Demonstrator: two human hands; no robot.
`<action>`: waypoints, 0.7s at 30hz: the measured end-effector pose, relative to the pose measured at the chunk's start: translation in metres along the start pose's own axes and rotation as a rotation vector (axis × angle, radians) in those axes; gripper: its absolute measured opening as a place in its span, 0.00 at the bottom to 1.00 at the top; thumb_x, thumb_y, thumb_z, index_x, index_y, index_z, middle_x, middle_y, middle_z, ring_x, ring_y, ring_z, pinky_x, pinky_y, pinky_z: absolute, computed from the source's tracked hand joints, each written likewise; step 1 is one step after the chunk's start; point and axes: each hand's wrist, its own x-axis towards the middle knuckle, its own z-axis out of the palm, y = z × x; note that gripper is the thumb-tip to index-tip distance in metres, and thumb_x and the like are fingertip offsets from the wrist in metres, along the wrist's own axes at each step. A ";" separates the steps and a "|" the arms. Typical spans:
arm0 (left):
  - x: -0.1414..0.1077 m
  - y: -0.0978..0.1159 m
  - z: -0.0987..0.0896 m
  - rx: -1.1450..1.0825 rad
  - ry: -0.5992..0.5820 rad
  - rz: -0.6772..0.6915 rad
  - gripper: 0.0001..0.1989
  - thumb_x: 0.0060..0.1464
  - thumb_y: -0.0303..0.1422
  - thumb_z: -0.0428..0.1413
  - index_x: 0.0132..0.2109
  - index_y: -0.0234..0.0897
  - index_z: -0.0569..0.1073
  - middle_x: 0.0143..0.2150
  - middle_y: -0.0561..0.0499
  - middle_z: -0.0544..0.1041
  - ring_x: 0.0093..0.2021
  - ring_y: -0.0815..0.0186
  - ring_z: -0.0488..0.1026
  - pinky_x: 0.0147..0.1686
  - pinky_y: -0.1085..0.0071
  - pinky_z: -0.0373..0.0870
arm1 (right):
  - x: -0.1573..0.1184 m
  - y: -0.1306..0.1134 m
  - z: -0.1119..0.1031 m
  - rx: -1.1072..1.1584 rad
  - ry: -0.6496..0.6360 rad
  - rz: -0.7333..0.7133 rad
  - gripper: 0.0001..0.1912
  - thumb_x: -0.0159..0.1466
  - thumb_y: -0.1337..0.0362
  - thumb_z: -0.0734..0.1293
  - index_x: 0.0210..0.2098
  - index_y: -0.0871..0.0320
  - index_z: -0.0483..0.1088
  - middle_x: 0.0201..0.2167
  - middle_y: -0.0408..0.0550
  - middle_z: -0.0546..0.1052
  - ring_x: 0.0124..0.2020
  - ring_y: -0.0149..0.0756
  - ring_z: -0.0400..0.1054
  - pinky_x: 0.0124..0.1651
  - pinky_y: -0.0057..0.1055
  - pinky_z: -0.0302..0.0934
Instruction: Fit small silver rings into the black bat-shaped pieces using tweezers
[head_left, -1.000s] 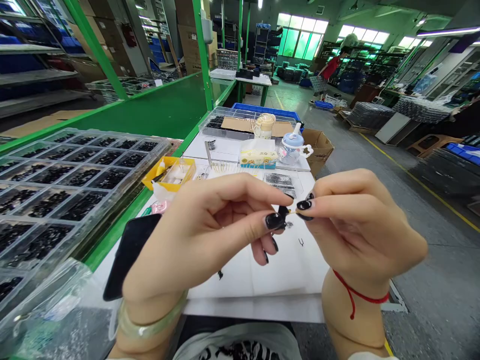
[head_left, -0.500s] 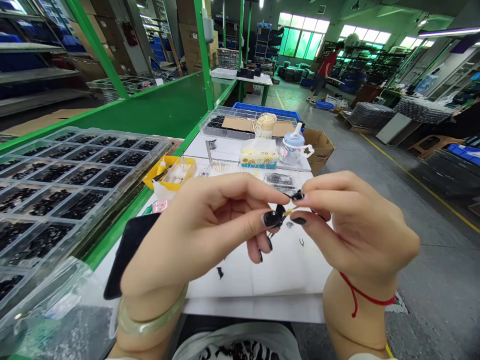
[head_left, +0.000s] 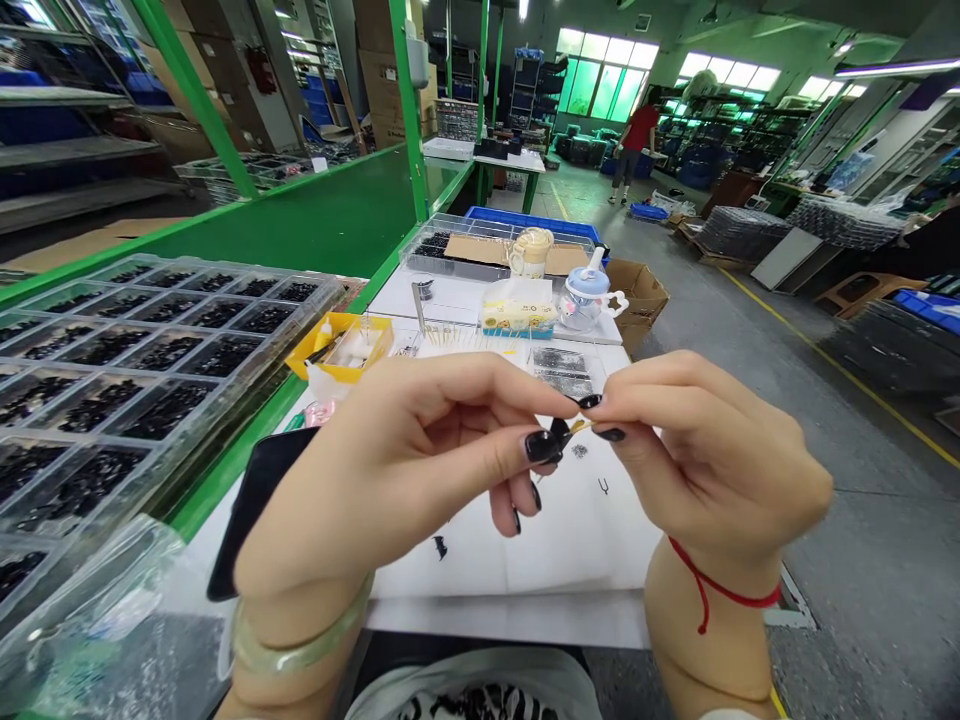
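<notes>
Two bare hands up over the white desk, fingertips meeting. Left hand, pale green bangle on the wrist: grip pinched on a small black part. Right hand, red cord bracelet on the wrist: thumb and forefinger slightly parted around the end of a thin yellowish strip at the black part; cannot tell if that grip presses on it. Part and strip are between the hands, in the air.

Step in hand: looks like fine fingertip work where strip meets part. Next move seems to call for a steady left pinch and light, small right-hand control; part tiny, easy to drop.

Around: clear plastic bag lower left, black phone partly behind left hand. Loose black piece and forked piece well apart on desk, small grey pile beyond. Left: clear compartment tray, black bits in its cells. Further: yellow bin, tissue pack, blue-topped cup, cream mug. Cardboard carton past the desk. Far back: person in red top, standing.
</notes>
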 end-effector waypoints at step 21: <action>-0.005 -0.008 -0.002 0.007 -0.021 0.146 0.10 0.64 0.18 0.64 0.42 0.38 0.85 0.32 0.57 0.83 0.28 0.73 0.83 0.29 0.83 0.83 | -0.006 -0.005 0.009 0.165 0.305 0.155 0.15 0.66 0.78 0.70 0.44 0.54 0.83 0.31 0.48 0.81 0.31 0.40 0.69 0.28 0.41 0.60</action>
